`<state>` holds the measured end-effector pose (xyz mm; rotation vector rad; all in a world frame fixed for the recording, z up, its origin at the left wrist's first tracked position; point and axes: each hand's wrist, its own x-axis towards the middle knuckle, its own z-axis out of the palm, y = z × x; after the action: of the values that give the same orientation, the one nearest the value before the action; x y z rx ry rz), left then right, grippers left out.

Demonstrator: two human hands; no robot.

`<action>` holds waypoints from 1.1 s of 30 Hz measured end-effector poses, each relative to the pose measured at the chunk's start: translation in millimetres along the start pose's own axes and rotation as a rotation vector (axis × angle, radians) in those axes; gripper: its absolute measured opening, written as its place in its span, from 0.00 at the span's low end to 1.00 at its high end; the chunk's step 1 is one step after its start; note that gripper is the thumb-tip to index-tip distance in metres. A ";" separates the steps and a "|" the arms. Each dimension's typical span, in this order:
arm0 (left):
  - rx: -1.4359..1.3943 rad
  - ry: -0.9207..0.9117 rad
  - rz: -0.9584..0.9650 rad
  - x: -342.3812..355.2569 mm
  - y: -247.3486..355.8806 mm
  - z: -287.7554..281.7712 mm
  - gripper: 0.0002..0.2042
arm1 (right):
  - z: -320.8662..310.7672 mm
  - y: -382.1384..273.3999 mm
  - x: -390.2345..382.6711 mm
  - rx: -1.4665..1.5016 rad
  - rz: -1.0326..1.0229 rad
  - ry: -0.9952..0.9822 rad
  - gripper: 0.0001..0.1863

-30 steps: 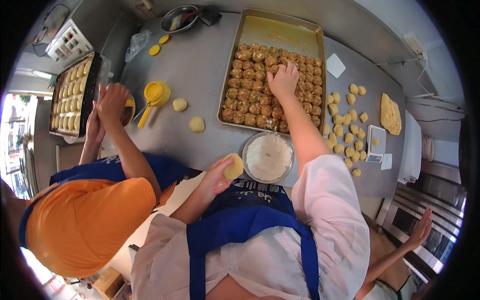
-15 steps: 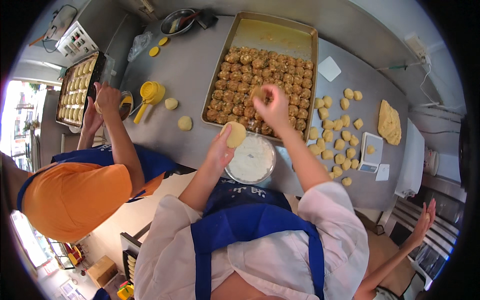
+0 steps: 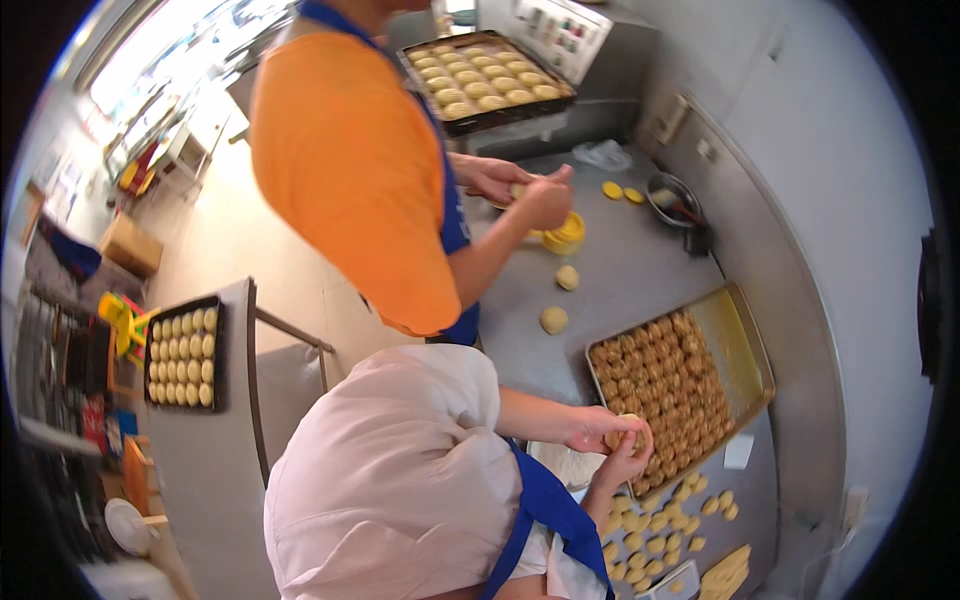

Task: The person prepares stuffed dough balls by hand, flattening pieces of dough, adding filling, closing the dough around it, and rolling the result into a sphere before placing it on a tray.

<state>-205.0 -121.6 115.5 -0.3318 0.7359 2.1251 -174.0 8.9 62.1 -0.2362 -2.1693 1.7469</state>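
Grip is being shared by both hands: a dough round (image 3: 633,431) is being pinched at its edge by the fingers of the left hand (image 3: 588,428) and, from below, by those of the right hand (image 3: 626,462), beside the near side of a sheet pan (image 3: 738,345) of browned filling balls (image 3: 668,392). Judged step: dough is being shaped around filling, though the contents are being partly hidden by the fingers. An even pinch is seemingly being called for next, the rim being gathered without the wall being torn. On the steel worktable (image 3: 640,268), a flour bowl (image 3: 562,462) is being partly covered by the forearms; small dough pieces (image 3: 656,545), a dough slab (image 3: 728,574) and a scale (image 3: 682,580) are being arrayed past the right hand. Two dough balls (image 3: 554,320) are being left near a yellow cup (image 3: 566,234). Opposite, a pale piece is being handled by a co-worker in an orange shirt (image 3: 345,185), near a black tray (image 3: 510,119) of shaped buns. Behind, a second bun tray (image 3: 217,388) is being supported by a side table (image 3: 205,455); a cardboard box (image 3: 131,246) is being stored beyond, on the pale floor (image 3: 290,290).
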 end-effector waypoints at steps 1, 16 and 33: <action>0.031 0.025 0.048 -6.3 8.3 -0.2 0.14 | 12.7 -3.1 -2.8 0.047 -0.129 -0.041 0.37; 0.001 -0.214 0.103 -32.5 4.7 -25.0 0.13 | 1.2 -53.2 -11.8 -0.024 -0.087 -0.413 0.35; -0.047 -0.380 0.135 -11.7 -13.4 -14.6 0.15 | 5.7 -29.4 -24.8 0.058 -0.163 0.146 0.18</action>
<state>-187.6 -131.6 104.2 0.1017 0.4980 2.2452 -150.5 -11.3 85.5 -0.1613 -1.9740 1.6464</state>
